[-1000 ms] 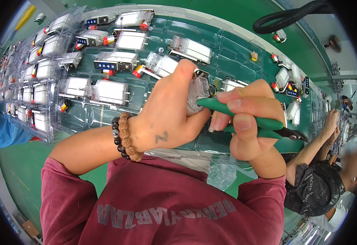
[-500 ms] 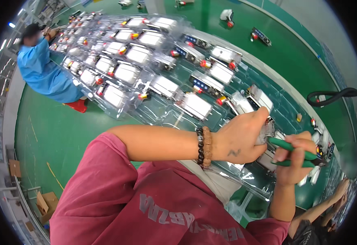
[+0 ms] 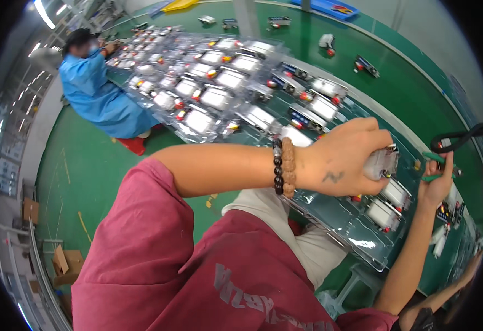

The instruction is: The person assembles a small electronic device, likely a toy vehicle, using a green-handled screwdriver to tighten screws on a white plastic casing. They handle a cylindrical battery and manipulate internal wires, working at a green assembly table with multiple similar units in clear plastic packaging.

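Observation:
My left hand (image 3: pixel 347 157) is closed around a small white and clear boxy unit (image 3: pixel 381 165), raised over the table. Its fingers cover part of the unit. To the right, my right hand (image 3: pixel 438 179) grips green-handled pliers (image 3: pixel 434 156), whose handles stand apart. The pliers' dark jaws (image 3: pixel 457 172) point to the right, away from the unit. Below my left hand, two similar white units (image 3: pixel 383 214) lie in a clear plastic tray (image 3: pixel 357 243).
Rows of white units with red and yellow parts (image 3: pixel 216 96) fill clear trays along the table. A black looped cable (image 3: pixel 462 135) hangs at far right. A person in blue (image 3: pixel 95 96) works at far left; another person's forearm (image 3: pixel 462 281) shows lower right. A stool (image 3: pixel 357 287) stands below.
My right hand has drawn the pliers away from the unit, to the right and up. My left hand, still holding the unit, has shifted right and up. The view has turned slightly.

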`<action>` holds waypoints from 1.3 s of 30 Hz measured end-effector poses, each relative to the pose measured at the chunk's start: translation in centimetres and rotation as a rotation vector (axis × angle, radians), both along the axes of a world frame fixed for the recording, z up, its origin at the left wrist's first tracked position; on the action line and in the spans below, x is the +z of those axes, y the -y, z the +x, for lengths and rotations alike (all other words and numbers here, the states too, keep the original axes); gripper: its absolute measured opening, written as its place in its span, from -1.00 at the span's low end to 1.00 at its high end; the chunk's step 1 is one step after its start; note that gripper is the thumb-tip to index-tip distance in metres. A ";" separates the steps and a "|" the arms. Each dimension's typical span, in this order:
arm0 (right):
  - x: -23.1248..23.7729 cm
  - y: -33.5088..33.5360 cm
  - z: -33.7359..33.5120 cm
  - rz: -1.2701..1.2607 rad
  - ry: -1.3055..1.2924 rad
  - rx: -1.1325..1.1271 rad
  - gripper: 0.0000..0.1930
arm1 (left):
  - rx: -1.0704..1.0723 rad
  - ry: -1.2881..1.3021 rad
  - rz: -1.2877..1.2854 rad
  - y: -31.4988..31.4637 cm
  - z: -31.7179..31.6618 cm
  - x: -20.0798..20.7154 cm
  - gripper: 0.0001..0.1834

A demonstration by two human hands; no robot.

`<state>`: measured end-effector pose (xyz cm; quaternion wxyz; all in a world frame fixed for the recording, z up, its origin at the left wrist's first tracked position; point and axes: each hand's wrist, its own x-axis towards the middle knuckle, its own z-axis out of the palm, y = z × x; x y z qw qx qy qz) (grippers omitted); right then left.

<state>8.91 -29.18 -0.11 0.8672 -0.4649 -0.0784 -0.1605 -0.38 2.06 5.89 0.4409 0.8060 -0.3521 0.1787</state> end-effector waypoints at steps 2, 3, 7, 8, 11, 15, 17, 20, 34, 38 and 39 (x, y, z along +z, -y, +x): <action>-0.2 -0.7 -0.2 -0.043 -0.062 -0.082 -0.72 | 0.082 0.094 0.064 -1.6 0.7 1.1 -0.56; -0.9 0.2 0.4 -0.038 -0.060 -0.028 -0.70 | 0.122 0.154 0.100 -2.5 1.5 1.7 -0.55; -0.7 0.0 0.1 -0.090 -0.076 -0.068 -0.68 | 0.232 0.254 0.220 -6.0 4.3 3.1 -0.49; -1.0 0.2 0.2 -0.084 -0.100 -0.103 -0.68 | 0.244 0.195 0.212 -6.6 4.6 3.3 -0.42; -0.6 -1.9 -0.3 -0.103 -0.074 -0.050 -0.69 | 0.229 0.141 0.204 -7.9 3.6 4.6 -0.47; 0.4 -2.5 -0.9 -0.050 -0.057 -0.120 -0.71 | 0.072 0.195 0.167 -7.6 3.3 5.0 -0.46; 1.3 -3.0 -1.3 -0.046 -0.054 -0.137 -0.72 | 0.014 0.147 0.146 -7.0 3.1 5.5 -0.46; 1.4 -2.7 -1.6 -0.082 -0.060 -0.190 -0.70 | -0.049 0.050 0.085 -6.0 4.0 5.2 -0.45; 1.9 -3.2 -1.8 -0.101 -0.025 -0.218 -0.67 | 0.307 0.081 0.491 1.6 24.8 -1.2 -0.34; 2.6 -3.7 -1.6 -0.105 -0.085 -0.222 -0.68 | 0.469 0.173 0.374 3.2 29.9 -4.0 -0.23; 2.9 -3.7 -1.7 -0.136 -0.094 -0.236 -0.68 | 0.440 0.117 0.301 4.1 30.4 -3.9 -0.18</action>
